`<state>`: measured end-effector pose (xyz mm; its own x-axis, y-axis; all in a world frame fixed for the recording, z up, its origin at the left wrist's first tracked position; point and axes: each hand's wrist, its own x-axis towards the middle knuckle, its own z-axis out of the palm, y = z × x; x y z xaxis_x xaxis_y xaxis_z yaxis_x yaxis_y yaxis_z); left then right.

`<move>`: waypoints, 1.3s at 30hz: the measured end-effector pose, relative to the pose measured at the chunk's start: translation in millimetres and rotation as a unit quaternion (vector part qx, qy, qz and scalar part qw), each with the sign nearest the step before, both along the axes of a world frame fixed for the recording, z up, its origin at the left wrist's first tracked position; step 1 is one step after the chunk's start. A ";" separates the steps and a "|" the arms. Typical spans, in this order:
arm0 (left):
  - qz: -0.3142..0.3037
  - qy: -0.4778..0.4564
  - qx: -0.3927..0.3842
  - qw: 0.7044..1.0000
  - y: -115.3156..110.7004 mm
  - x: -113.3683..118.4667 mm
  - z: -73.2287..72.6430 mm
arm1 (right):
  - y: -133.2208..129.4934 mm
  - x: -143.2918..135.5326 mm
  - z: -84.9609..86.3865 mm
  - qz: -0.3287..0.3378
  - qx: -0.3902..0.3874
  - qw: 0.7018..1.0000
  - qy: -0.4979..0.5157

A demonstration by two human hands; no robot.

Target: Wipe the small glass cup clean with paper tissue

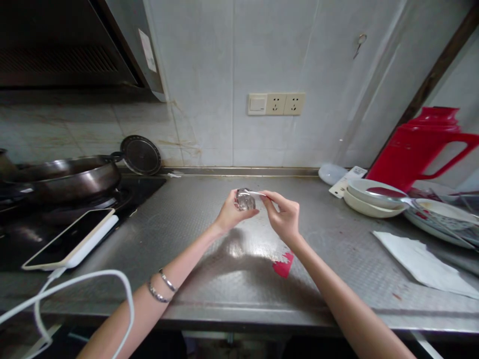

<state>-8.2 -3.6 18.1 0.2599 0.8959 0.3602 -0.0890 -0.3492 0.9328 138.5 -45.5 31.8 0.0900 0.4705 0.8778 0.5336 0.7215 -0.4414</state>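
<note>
Above the middle of the metal counter [209, 279], my left hand [232, 212] is wrapped round a small clear glass container [246, 200]. My right hand [281, 212] pinches a thin white stick [257, 193], whose far end reaches over the container's rim. What lies inside the glass is too small to tell. Below my right hand, a torn red scrap [283, 265] lies on the counter. Two silver bracelets circle my left forearm.
At left, a pan [75, 182] sits on the stove, with a phone [71, 240] and white cable [112, 273] nearer me. Bowls [374, 202], a white paper [426, 264] and a red thermos jug [415, 147] stand or lie at right.
</note>
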 end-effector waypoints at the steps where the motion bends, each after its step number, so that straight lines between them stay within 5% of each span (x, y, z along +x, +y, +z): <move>1: -0.001 0.009 0.012 1.000 -0.1 1.1 -1.7 | 0.2 0.0 0.0 -0.010 0.005 1.000 0.005; 5: 0.002 0.053 0.055 0.997 1.8 4.2 -11.0 | 1.4 -1.3 -2.0 0.001 0.044 0.998 -0.036; 11: 0.027 0.098 0.100 0.990 7.7 0.9 -19.2 | 5.4 -2.6 -11.2 0.058 0.105 0.965 -0.235; 16: 0.095 0.122 0.108 0.982 12.4 -7.8 -19.0 | 2.8 -6.1 -12.2 0.073 0.111 0.954 -0.268; 21: 0.106 0.135 0.087 0.981 16.5 -7.8 -19.3 | 1.0 -6.4 -10.9 0.088 0.076 0.979 -0.169; 28: 0.078 0.120 0.090 0.986 10.2 -4.6 -16.0 | 18.2 6.8 -11.7 -0.007 -0.076 0.992 0.101; 39: -0.005 0.055 0.107 0.993 4.0 -1.1 -17.0 | 18.6 0.5 -9.6 0.272 -0.293 0.900 0.175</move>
